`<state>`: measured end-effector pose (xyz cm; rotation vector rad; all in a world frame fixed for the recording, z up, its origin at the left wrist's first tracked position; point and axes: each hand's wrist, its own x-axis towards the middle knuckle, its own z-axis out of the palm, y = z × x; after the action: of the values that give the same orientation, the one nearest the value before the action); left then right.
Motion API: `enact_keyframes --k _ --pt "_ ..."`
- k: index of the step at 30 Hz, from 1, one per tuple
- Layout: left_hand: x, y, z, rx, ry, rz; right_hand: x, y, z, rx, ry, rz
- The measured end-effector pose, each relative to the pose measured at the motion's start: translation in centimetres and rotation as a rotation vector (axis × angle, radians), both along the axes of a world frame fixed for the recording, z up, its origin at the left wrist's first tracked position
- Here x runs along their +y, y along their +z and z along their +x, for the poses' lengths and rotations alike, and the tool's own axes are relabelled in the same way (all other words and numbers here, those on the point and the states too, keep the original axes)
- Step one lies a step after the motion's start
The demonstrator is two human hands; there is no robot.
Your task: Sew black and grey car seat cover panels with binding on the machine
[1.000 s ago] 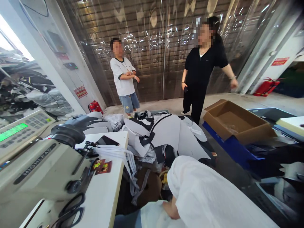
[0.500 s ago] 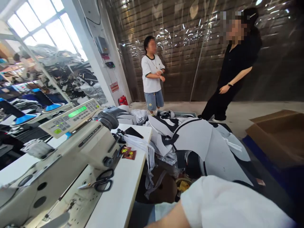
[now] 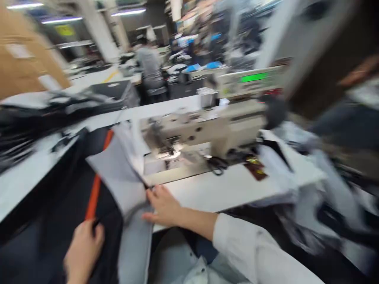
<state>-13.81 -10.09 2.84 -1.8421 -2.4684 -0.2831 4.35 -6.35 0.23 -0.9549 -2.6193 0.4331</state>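
My left hand [image 3: 84,248] is closed on a black fabric panel [image 3: 53,213], at the lower end of an orange strip [image 3: 94,193] that runs along it. Motion blur softens the grip. A light grey fabric piece [image 3: 124,173] lies over the panel's right side and hangs down at the table's front edge. On the right edge of that grey piece rests my right hand [image 3: 164,207], fingers spread and thumb apart. Just beyond it stands the sewing machine [image 3: 204,126], its needle area lit.
Scissors [image 3: 217,165] and small brown packets [image 3: 255,167] lie on the white table [image 3: 192,193]. Fabric pieces [image 3: 331,189] are heaped at the right. A grey crate [image 3: 130,96] and cardboard boxes [image 3: 26,59] stand at the left; a person [image 3: 151,67] sits farther back.
My view has swung left from the two standing people to the front of the sewing machine. Both hands and the black and grey fabric are now in sight; earlier only part of one arm showed.
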Motion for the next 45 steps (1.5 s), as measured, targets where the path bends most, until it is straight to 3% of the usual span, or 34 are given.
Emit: enact_keyframes --k 2,4,8,11,14,16,21,25,29,31,34,37,40,42,45 --pt "-5.1 -0.6 -2.7 0.043 0.231 -0.048 0.7 -0.4 -0.6 0.038 0.126 -0.014" --pt "-8.1 -1.0 -3.8 0.088 0.35 -0.091 1.6 -0.7 -1.1 0.063 0.185 -0.026" --pt "-9.4 -0.9 -4.6 0.077 0.367 -0.151 2.5 -0.4 -0.5 0.221 0.257 -0.189" --pt "-9.2 0.4 -4.9 -0.174 0.185 -0.097 3.4 0.2 1.3 0.414 0.245 -0.475" --pt "-8.6 2.4 -4.6 -0.521 -0.045 -0.084 4.6 0.7 3.2 0.554 0.074 -0.783" --pt "-7.9 3.5 -4.0 -0.656 -0.124 -0.149 5.2 1.1 4.0 0.622 -0.05 -0.992" --pt "-5.5 5.3 -2.4 -0.578 -0.201 -0.199 5.2 2.1 4.3 0.718 -0.208 -1.405" --pt "-2.3 6.5 -0.8 -0.648 -0.416 -0.141 4.6 3.0 2.8 0.667 -0.121 -1.493" --pt "0.2 5.7 2.2 -0.692 -0.664 -0.259 4.6 3.7 0.6 0.744 0.028 -1.329" --pt "-0.1 4.2 3.5 -0.571 -0.75 -0.287 5.0 3.6 -0.4 0.793 -0.064 -1.33" --pt "-1.9 1.8 4.2 -0.363 -0.819 -0.216 5.7 2.7 -1.7 0.803 -0.283 -1.45" --pt "-3.2 0.7 2.7 -0.398 -0.74 -0.047 5.9 1.7 -3.5 0.871 -0.419 -1.466" --pt "-3.2 1.0 0.2 -0.652 -0.445 0.104 6.0 1.4 -5.4 0.882 -0.477 -1.591" --pt "-2.9 1.3 -1.2 -0.754 -0.287 0.104 6.0 1.6 -6.2 0.844 -0.407 -1.74" --pt "-2.6 1.4 -2.1 -0.743 -0.274 0.02 5.8 2.0 -6.5 0.832 -0.253 -1.904"
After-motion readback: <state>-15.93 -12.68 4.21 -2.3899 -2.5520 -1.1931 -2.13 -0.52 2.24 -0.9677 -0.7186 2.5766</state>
